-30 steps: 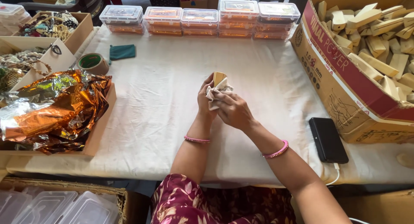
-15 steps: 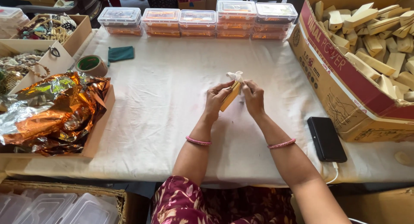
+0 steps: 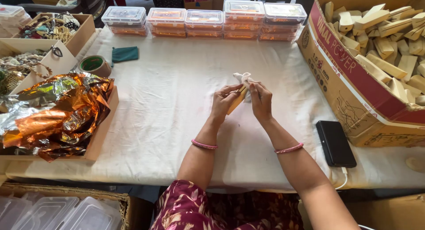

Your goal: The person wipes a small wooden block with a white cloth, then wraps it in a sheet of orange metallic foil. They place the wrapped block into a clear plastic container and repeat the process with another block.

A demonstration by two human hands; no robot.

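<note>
Far left: open cardboard boxes [image 3: 66, 33] hold beads and strings, all mixed up.
Shiny foil: a crumpled orange and silver sheet [image 3: 53, 113] lies in a flat tray at the table's left edge.
Tape roll: a brown tape roll [image 3: 95, 65] sits just behind the foil, with a small green pouch [image 3: 125, 54] beside it.
Back row: clear plastic tubs with lids [image 3: 203, 21] stand stacked along the far side of the white cloth [image 3: 168, 101].
Left hand: the left hand [image 3: 224, 104] is closed on a small wooden block [image 3: 235, 101], holding it tilted above the middle of the cloth.
Right hand: the right hand [image 3: 261, 101] pinches a small white rag [image 3: 243, 79] against the top of the block; the fingers hide most of the block, so its shape is hard to tell.
Phone: a black phone [image 3: 335, 143] lies flat near the right arm, with a white cord at its near end.
Far right: a big cardboard box [image 3: 354, 84] is full of pale wooden blocks [image 3: 389, 40].
</note>
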